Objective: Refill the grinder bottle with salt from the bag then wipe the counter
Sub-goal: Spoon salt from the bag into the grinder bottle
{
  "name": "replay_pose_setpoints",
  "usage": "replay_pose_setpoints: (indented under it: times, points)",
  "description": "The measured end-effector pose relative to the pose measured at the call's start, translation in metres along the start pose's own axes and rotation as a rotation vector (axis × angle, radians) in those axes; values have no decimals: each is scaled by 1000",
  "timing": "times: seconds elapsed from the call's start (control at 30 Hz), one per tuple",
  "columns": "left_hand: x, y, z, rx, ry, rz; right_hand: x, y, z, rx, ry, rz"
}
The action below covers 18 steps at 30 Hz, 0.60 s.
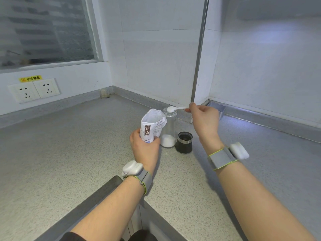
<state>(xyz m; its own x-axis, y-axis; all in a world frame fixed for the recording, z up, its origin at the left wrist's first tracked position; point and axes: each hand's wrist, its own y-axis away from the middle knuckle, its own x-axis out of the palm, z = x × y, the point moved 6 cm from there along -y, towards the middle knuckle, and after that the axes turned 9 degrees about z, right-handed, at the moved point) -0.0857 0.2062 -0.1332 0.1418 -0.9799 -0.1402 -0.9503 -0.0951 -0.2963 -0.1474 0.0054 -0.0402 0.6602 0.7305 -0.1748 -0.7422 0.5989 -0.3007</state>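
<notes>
- Surface (69,153): grey, speckled, carrying the grinder bottle (168,129), which is standing upright near the back corner with its top off and a low layer of white salt lying in its base.
- Double wall socket (33,90): sitting on the wall far left of the grinder bottle.
- Right hand (204,119): hovering just right of the grinder bottle's mouth, fingers pinching a spoon handle.
- Left hand (145,146): curling round the lower part of the salt bag, just left of the grinder bottle.
- Salt bag (152,124): white, printed, being held upright with its open top crumpled, close against the grinder bottle's left side.
- Metal tin (216,108): standing right of the grinder bottle, by the wall.
- Grinder cap (184,142): black, standing just right of the grinder bottle's base.
- Spoon (172,109): white, its bowl heaped with salt, hanging over the grinder bottle's mouth.
</notes>
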Motion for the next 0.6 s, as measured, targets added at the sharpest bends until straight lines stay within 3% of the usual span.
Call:
replay_pose_setpoints:
  times: [0.2,0.4,0.53,0.6]
  points:
    - [0,1,-1,-7,-3,0,3,10,25,-360,390,-36]
    - [0,1,1,-8,3,-5,7,29,48,-769,585,-7]
    - [0,0,1,-5,0,-21,6,33,50,-832,556,-41]
    - [-1,-1,1,-1,1,-35,3,31,50,-783,417,-52]
